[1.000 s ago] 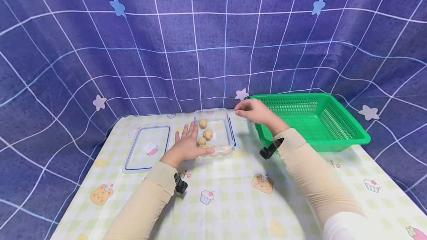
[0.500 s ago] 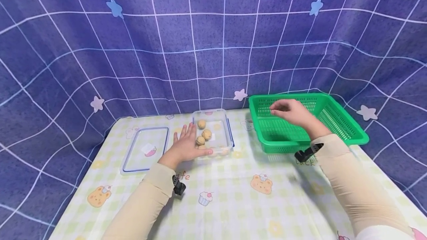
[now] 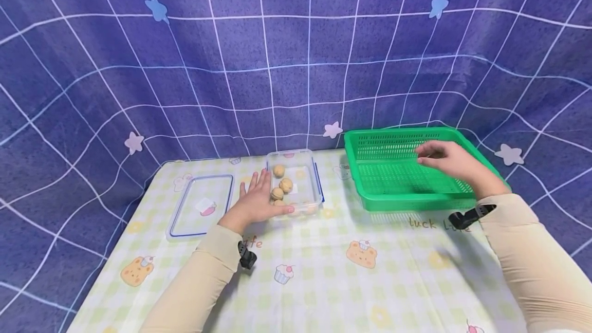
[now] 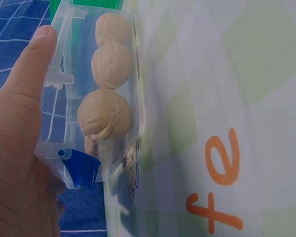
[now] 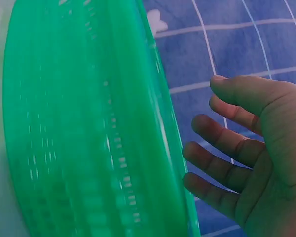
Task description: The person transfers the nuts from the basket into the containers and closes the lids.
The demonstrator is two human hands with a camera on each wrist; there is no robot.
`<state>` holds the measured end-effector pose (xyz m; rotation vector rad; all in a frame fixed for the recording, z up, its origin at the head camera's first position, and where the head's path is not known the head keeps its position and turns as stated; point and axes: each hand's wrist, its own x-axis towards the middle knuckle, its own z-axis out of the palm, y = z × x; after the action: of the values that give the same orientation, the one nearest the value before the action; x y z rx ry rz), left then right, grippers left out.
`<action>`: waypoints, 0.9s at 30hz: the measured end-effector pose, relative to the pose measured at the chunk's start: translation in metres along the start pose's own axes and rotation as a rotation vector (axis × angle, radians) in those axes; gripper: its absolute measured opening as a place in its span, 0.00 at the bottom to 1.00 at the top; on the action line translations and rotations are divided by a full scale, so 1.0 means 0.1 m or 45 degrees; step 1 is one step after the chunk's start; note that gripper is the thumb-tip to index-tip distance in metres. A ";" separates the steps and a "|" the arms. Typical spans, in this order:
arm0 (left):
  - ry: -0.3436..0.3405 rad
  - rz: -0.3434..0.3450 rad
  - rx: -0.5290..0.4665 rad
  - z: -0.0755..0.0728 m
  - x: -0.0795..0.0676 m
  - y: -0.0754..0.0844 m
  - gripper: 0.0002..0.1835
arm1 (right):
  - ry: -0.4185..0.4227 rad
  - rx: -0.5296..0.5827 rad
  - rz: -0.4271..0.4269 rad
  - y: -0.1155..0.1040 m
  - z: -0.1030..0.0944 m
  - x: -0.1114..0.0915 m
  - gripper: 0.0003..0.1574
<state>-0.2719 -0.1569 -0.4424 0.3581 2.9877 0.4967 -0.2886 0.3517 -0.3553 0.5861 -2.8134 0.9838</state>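
The table (image 3: 314, 297), covered with a pale green-and-white checked cloth printed with cakes and bears, runs back to a blue curtain (image 3: 296, 86) crossed by white grid lines. One clear rectangular plastic container (image 3: 300, 151), lidless, stands close to the far edge, about midway along; a strip of cloth parts it from the one green rectangular plastic basket (image 3: 416, 203), full of slots, at the far right corner. The one clear, blue-edged rectangular lid (image 3: 199, 204) lies flat near the far left corner, with a narrow gap between it and the container. A broad stretch of cloth spreads from all three toward the near edge. Inside the container I count four tan, wrinkled round walnuts (image 3: 286, 185) bunched along its left side; more tan shapes show dimly at its near wall, so I can't give the full number. Of the two hands, the left hand (image 3: 256, 200) is spread wide, grasping nothing, its straight fingers against the container's left side and its thumb along the near rim. The right hand (image 3: 448, 158) hangs above the basket's right half, fingers loosely bent, thumb apart from them, nothing in its hold.
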 end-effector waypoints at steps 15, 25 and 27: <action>-0.002 0.004 0.004 -0.01 0.01 0.00 0.73 | 0.018 -0.020 0.178 0.38 -0.21 -0.29 0.27; -0.012 -0.013 0.005 -0.04 -0.01 0.04 0.70 | -0.097 -0.095 0.203 0.49 -0.24 -0.33 0.33; -0.012 -0.013 0.003 -0.03 -0.02 0.04 0.70 | -0.133 -0.095 0.213 0.51 -0.24 -0.35 0.35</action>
<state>-0.2699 -0.1547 -0.4381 0.3447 2.9800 0.4889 -0.2772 0.4144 -0.3736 0.4104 -3.0183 0.8940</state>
